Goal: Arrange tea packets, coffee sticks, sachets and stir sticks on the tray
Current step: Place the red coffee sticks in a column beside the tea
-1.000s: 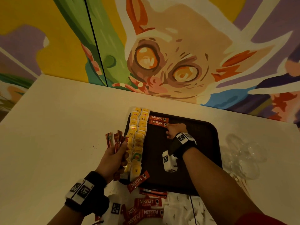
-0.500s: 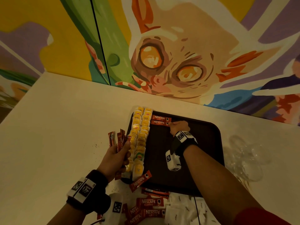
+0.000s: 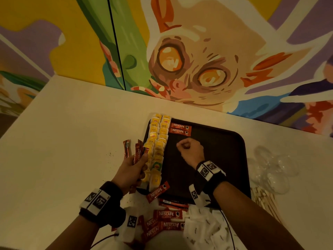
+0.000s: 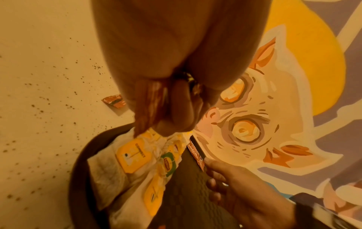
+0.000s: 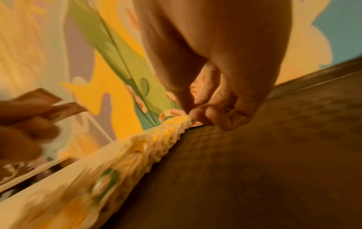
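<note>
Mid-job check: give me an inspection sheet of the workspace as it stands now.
Surface: white table, dark specks near the tray.
Job's things: black tray; two rows of yellow tea packets along its left side; two Nescafe sticks at its far end; loose coffee sticks and white sachets in front of it.
Clutter: clear plastic wrap to the right.
Grip: left hand holds coffee sticks; right hand curled, empty.
Cables: thin black cable.
Surroundings: painted mural wall.

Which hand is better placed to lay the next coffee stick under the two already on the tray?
The right hand. It is empty and over the tray, just below the two laid sticks. The left hand grips the spare sticks beside it and probably feeds them across.
</note>
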A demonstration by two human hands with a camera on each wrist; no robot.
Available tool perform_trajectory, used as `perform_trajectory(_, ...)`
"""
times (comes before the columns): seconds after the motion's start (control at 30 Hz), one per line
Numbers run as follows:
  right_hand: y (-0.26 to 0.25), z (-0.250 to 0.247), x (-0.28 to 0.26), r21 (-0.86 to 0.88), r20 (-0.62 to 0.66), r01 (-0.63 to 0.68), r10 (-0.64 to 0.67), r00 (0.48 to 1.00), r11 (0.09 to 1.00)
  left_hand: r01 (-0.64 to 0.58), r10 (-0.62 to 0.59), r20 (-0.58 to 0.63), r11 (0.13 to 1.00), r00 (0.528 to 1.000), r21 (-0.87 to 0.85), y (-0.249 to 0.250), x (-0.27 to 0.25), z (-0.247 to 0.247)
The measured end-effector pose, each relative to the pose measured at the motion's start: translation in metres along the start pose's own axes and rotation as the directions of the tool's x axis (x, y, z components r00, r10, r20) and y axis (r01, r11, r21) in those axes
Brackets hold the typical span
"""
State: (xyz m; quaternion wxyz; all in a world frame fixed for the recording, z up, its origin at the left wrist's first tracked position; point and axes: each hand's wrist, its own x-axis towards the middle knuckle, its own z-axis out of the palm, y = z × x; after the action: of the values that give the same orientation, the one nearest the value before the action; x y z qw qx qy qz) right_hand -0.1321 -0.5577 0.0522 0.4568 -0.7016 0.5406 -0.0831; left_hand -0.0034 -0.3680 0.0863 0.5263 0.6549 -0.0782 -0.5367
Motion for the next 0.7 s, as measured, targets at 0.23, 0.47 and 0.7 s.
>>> perform_trajectory(0.23, 0.018, 0.004, -0.066, -0.203, 0.471, 0.193, -0.077, 0.879, 0.96, -0.007, 0.005, 0.026, 0.999, 1.0, 0.051, -0.009, -0.014, 0.002)
perform_trajectory(0.47, 0.038, 0.021, -0.088, -0.372, 0.497, 0.336, -0.12, 0.859, 0.865, -0.006, 0.005, 0.033, 0.999, 0.999, 0.051, -0.024, -0.029, -0.002)
perform_trajectory(0.7, 0.042, 0.022, -0.097, -0.411, 0.464, 0.381, -0.17, 0.869, 0.828, -0.016, 0.014, 0.023, 0.995, 1.0, 0.096, -0.034, -0.032, -0.007)
